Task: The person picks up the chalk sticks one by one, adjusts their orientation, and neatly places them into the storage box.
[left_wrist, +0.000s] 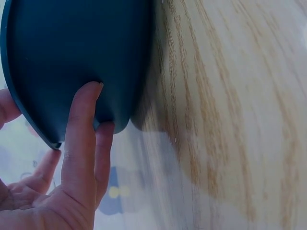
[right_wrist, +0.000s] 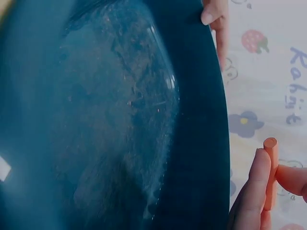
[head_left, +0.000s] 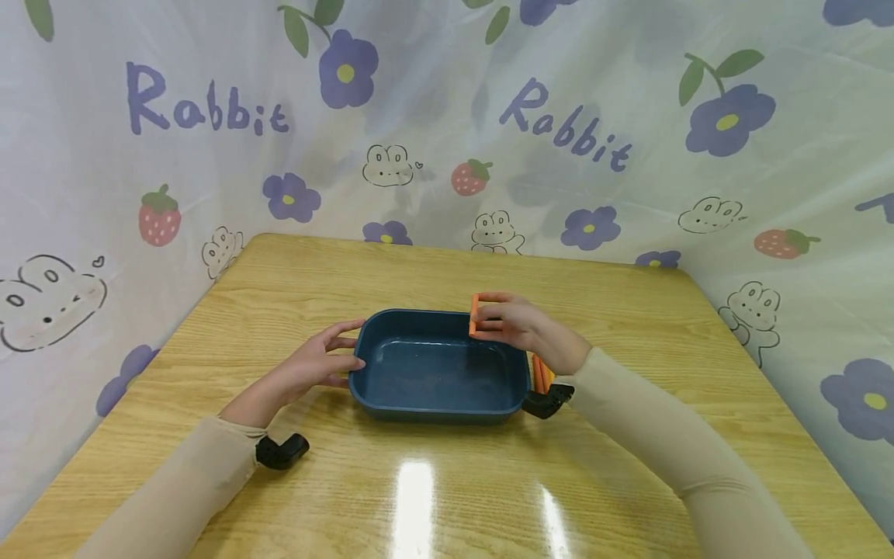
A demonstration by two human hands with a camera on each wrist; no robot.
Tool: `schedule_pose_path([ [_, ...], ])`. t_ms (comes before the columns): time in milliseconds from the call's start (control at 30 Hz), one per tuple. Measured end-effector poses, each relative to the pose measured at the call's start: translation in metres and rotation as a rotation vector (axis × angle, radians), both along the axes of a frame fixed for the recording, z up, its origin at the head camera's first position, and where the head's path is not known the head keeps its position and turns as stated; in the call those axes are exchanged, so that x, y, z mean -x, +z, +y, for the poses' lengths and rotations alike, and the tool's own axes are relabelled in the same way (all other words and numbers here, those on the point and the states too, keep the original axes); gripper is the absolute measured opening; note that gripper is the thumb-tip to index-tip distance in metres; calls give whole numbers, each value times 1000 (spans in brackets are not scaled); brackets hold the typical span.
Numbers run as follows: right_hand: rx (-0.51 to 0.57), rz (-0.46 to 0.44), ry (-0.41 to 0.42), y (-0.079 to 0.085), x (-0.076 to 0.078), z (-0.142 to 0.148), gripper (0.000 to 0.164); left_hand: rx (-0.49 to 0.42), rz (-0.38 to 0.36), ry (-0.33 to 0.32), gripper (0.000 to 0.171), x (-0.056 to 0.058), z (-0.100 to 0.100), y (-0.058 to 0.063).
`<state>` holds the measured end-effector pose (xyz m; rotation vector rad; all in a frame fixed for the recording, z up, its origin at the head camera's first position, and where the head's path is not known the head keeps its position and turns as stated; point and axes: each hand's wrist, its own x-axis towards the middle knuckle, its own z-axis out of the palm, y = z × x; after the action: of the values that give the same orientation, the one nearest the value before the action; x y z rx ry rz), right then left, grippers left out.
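1. Nearest the right wrist camera, a blue rectangular basin (head_left: 433, 380) fills that frame's left; the head view shows it mid-frame.
2. The right hand (head_left: 517, 320) pinches an orange stick (head_left: 474, 314) near its upper-right rim.
3. The left hand (head_left: 317, 359) grips its left end.
4. Orange and yellow pieces (head_left: 538, 375) lie just right, partly hidden.
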<state>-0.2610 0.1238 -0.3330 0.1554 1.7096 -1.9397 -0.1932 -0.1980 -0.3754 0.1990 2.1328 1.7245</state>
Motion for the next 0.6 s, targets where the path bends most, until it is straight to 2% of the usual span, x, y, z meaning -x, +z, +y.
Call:
schedule_pose_path([
  [600, -2, -31, 83, 2, 1, -28, 58, -21, 2, -7, 75, 1, -2, -3],
])
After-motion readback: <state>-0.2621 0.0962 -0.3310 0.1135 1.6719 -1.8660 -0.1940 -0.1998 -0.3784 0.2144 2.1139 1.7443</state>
